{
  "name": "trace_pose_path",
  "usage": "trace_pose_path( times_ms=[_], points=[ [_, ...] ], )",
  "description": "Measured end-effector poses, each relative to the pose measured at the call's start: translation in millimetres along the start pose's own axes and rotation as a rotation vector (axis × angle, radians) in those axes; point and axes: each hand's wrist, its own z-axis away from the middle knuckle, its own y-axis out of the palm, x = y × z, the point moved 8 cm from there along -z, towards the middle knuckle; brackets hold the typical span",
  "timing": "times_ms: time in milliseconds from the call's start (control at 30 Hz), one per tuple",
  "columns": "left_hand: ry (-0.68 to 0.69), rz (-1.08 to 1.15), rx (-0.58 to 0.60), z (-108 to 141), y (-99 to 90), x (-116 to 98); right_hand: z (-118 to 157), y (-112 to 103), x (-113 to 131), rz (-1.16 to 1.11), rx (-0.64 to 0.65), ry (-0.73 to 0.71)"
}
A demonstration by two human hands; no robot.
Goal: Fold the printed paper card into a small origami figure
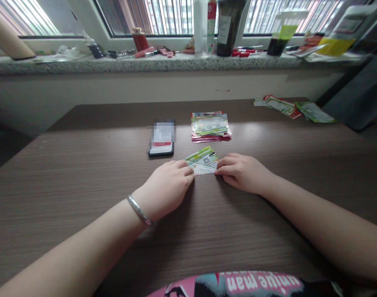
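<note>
A green and white printed paper leaflet [206, 160] with a QR code lies on the table, partly folded over on its near side. My left hand [172, 181], with a silver bangle at the wrist, is closed on the leaflet's left end. On the right end, the fingers of my right hand [240, 171] pinch the paper. My fingertips cover both ends. Just beyond it sits a pile of similar printed leaflets [210, 126], with red ones lower down. A phone [162, 138] lies face up to the left of the pile, its lit screen partly blurred.
More leaflets [281, 106] are scattered at the table's far right corner. Behind the brown table [83, 173], a granite windowsill [163, 64] carries a dark bottle [230, 29], a container with yellow liquid [336, 44], a red jar [140, 40] and several small items.
</note>
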Motion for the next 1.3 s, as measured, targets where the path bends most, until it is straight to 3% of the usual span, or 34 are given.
trace_pose_path(
  times_ms=[400,633,833,1033,1167,1300],
  points=[
    [0.024,0.014,0.030,-0.5,0.2,8.4,2.9,1.1,1.6,0.040,0.037,-0.013],
    [0.023,-0.034,-0.028,-3.1,-2.6,5.8,0.7,-0.2,4.1,0.127,0.062,0.001],
    [0.063,-0.016,-0.073,-1.8,-1.1,7.8,5.7,-5.9,-7.3,0.112,0.088,0.037],
    [0.093,0.070,-0.043,1.1,-1.0,15.1,11.9,-11.4,-23.3,0.097,0.102,0.076],
    [0.009,0.128,-0.052,0.1,2.2,27.4,14.1,-12.6,-30.5,0.085,0.051,0.108],
    [0.039,0.161,-0.123,-4.1,6.3,25.4,12.4,-19.7,-34.9,0.011,-0.122,0.189]
  ],
)
